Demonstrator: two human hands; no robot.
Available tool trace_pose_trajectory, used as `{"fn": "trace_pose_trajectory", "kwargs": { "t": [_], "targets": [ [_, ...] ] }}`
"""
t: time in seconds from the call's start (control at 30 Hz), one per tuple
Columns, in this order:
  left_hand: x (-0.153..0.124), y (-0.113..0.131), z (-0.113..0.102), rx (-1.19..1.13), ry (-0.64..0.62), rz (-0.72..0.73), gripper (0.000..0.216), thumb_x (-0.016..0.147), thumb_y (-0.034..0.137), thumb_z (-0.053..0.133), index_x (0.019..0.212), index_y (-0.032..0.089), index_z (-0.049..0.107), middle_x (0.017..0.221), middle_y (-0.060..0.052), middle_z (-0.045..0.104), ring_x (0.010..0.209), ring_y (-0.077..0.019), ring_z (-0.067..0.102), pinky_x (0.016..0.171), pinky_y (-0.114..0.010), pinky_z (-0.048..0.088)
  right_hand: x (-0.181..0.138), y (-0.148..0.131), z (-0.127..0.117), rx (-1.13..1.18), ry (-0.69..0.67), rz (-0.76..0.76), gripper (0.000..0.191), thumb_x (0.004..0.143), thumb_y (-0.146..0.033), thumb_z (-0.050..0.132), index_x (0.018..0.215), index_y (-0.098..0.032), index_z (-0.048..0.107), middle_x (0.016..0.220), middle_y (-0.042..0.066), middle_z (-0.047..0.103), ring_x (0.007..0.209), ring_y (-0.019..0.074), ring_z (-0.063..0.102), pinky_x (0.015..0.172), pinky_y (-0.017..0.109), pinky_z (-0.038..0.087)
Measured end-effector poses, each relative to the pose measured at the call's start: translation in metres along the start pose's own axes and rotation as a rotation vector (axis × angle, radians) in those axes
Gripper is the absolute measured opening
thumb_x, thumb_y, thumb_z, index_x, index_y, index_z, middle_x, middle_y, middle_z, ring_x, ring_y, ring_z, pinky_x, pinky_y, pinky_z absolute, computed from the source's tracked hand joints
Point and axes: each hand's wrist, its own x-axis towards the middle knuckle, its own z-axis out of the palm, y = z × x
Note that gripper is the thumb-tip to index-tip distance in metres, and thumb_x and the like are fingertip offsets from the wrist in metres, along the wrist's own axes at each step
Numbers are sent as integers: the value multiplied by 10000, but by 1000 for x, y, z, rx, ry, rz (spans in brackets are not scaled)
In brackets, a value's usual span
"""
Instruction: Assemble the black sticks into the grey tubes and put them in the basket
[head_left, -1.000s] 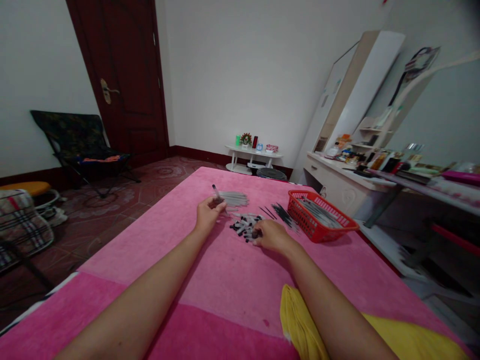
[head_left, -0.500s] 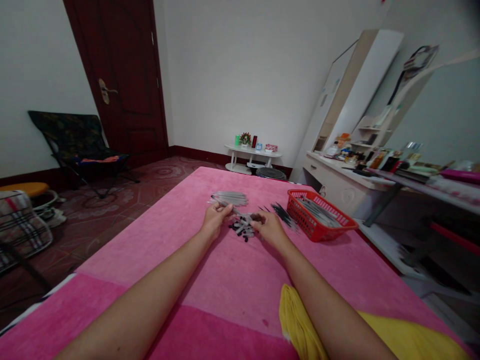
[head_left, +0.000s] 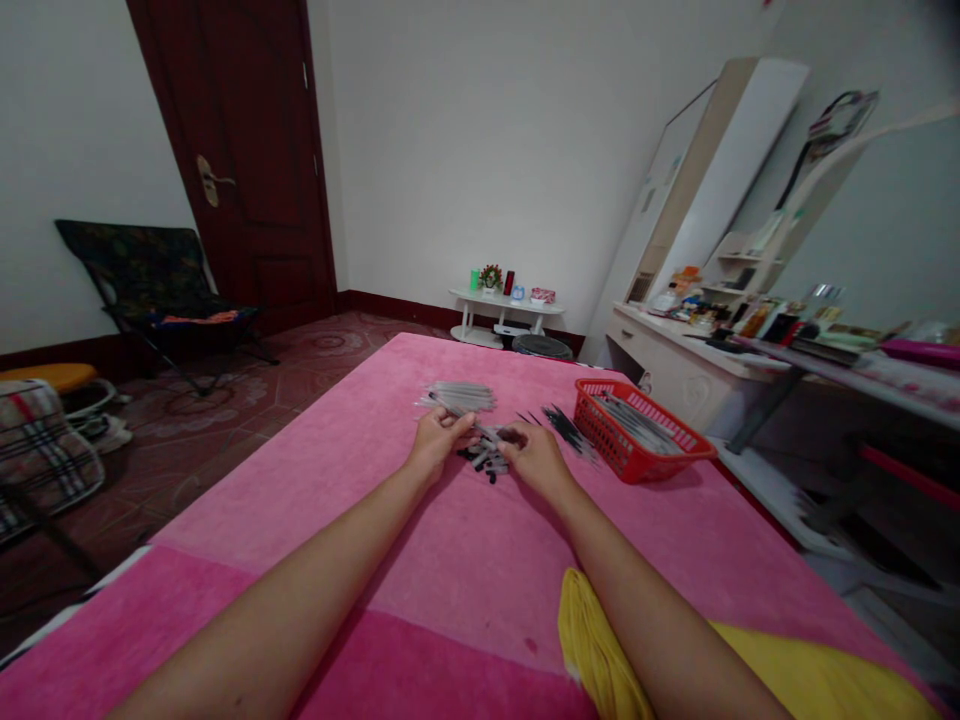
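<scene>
On a pink blanket (head_left: pixel 450 560) my left hand (head_left: pixel 439 445) pinches a clear pen barrel (head_left: pixel 459 412) that slants up to the left. My right hand (head_left: pixel 534 455) is closed on a small dark pen cap (head_left: pixel 511 436) at the barrel's right end. The two hands nearly touch. Under them lies a heap of black caps (head_left: pixel 486 460). A bundle of clear barrels (head_left: pixel 463 394) lies just beyond my left hand, and thin black refills (head_left: pixel 564 424) lie to the right of my right hand.
A red plastic basket (head_left: pixel 600 432) with finished pens stands right of the refills. A dresser (head_left: pixel 675 370) with clutter stands at the right. A low white table (head_left: pixel 506 315), a dark door (head_left: pixel 247 160) and a folding chair (head_left: pixel 157 290) are beyond. Yellow cloth (head_left: pixel 600 640) lies near me.
My left hand lowered the barrel from upright to slanted. My right hand lifted a cap from the heap and brought it to the barrel's end; both hands have closed together.
</scene>
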Motion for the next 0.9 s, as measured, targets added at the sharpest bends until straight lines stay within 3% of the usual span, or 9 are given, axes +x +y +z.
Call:
{"fn": "trace_pose_trajectory", "kwargs": {
  "t": [0.27,0.43,0.6,0.77,0.9],
  "targets": [
    [-1,-1,2,-76,-44,-25,468,491,332,871,786,113,581,720,-29,677,598,-131,658,603,-235,571,-4,-18,-4,-128,130,-28,133,723,-212,533,730,-153,651,693,31,640,648,152,544,609,247,382],
    [-4,1,3,-89,-62,-38,470,459,298,887,722,121,540,701,-25,669,602,-140,659,619,-249,571,-3,-21,-7,-137,125,15,102,684,-179,533,684,-158,632,647,17,609,629,148,524,582,243,356],
    [-8,5,5,-92,-90,-24,497,453,281,892,705,141,487,684,-25,669,612,-162,667,590,-257,559,1,-21,-10,30,31,153,66,647,-166,539,606,-156,590,542,-14,541,535,119,483,505,219,329],
    [-11,6,4,-49,-181,31,467,519,306,867,727,147,480,733,-42,688,638,-167,674,607,-264,556,0,-26,-20,379,-166,449,82,681,-200,535,616,-154,555,456,-32,482,365,91,408,380,205,285],
    [-12,7,4,-20,-236,63,461,532,327,858,731,145,484,735,-38,684,603,-152,659,587,-262,552,-1,-27,-30,595,-297,533,73,676,-171,602,630,-136,558,494,-20,501,374,71,416,390,191,345]
  ]
}}
